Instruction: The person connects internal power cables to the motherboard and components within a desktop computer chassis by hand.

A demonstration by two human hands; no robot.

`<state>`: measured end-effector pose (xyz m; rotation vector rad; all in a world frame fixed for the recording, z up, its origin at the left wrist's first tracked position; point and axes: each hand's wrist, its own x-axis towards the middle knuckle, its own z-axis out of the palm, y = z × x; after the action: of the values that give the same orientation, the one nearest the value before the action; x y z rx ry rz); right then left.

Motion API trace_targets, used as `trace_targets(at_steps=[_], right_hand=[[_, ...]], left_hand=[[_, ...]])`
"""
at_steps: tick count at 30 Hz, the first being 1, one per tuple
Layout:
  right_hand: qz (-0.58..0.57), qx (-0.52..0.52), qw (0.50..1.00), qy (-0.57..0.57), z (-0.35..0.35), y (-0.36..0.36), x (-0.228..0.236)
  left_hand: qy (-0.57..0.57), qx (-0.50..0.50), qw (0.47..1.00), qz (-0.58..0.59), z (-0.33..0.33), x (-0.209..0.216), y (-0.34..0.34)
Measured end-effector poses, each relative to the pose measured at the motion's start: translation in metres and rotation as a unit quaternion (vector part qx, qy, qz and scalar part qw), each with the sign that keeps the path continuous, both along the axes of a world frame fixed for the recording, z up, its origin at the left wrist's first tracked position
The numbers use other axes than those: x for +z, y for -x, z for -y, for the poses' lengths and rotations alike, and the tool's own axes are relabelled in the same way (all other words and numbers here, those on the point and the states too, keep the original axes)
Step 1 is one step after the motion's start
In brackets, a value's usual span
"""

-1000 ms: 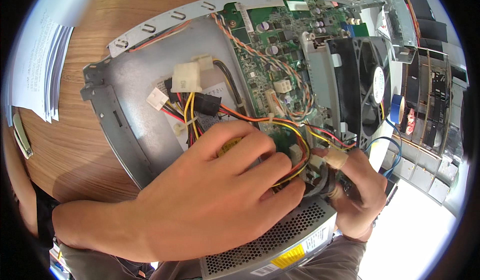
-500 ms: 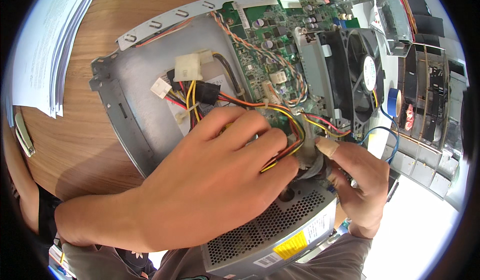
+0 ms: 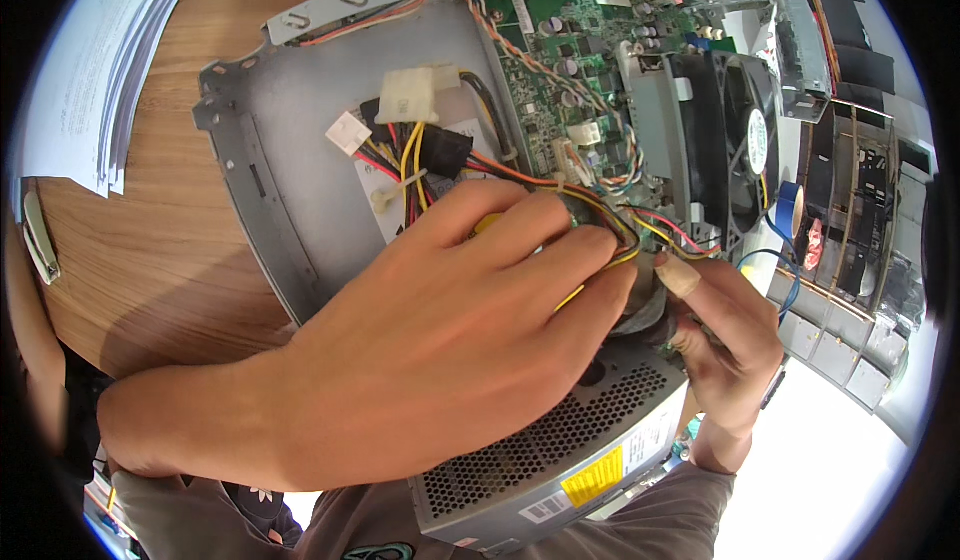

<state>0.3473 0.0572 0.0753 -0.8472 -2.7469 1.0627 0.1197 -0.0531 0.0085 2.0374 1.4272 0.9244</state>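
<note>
An opened computer case (image 3: 330, 180) with a green motherboard (image 3: 560, 50) and a black cooling fan (image 3: 735, 140) lies in front of me. A perforated metal power supply (image 3: 560, 440) with a yellow label sits at its near side. My left hand (image 3: 470, 310) reaches across with fingers curled round the yellow, red and black power cables (image 3: 600, 210); its fingertips are hidden. To its right, my right hand (image 3: 725, 330) is closed, thumb and fingers at a grey cable bundle (image 3: 645, 315) just above the power supply. White and black connectors (image 3: 408, 95) lie loose over the metal floor of the case.
A stack of papers (image 3: 90, 70) lies on the wooden table (image 3: 165, 160) at the left, with a stapler (image 3: 40, 240) nearby. Another person's arm (image 3: 40, 320) shows at the left edge. A blue tape roll (image 3: 789, 210) stands beyond the fan. A rack of parts (image 3: 850, 190) is at the right.
The case, cables and power supply appear shifted slightly right in the picture, with the case also higher. Both hands keep nearly the same grip; the left has moved a little right along with the cables.
</note>
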Motion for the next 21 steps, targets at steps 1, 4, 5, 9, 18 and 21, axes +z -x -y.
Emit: trace_targets(at_steps=[1,4,5,9,18,21], right_hand=[[-0.008,-0.003,1.0,0.006,0.0,0.0,0.0],[-0.023,0.011,1.0,-0.017,0.002,-0.002,-0.003],[-0.023,0.009,1.0,-0.016,0.004,-0.001,-0.003],[0.035,-0.004,0.997,-0.074,0.013,0.005,0.007],[0.002,-0.001,0.999,-0.034,-0.003,0.009,0.003],[-0.017,0.032,0.998,-0.052,-0.007,0.004,0.0]], left_hand=[[-0.001,-0.001,1.0,-0.007,0.0,0.0,0.0],[-0.002,0.0,1.0,-0.009,0.0,-0.001,-0.001],[-0.003,0.001,1.0,-0.007,0.0,-0.002,-0.001],[-0.011,-0.002,1.0,-0.005,-0.001,-0.002,-0.002],[-0.046,0.027,0.998,0.043,-0.009,0.014,-0.003],[-0.074,0.0,0.997,0.014,-0.011,0.018,-0.017]])
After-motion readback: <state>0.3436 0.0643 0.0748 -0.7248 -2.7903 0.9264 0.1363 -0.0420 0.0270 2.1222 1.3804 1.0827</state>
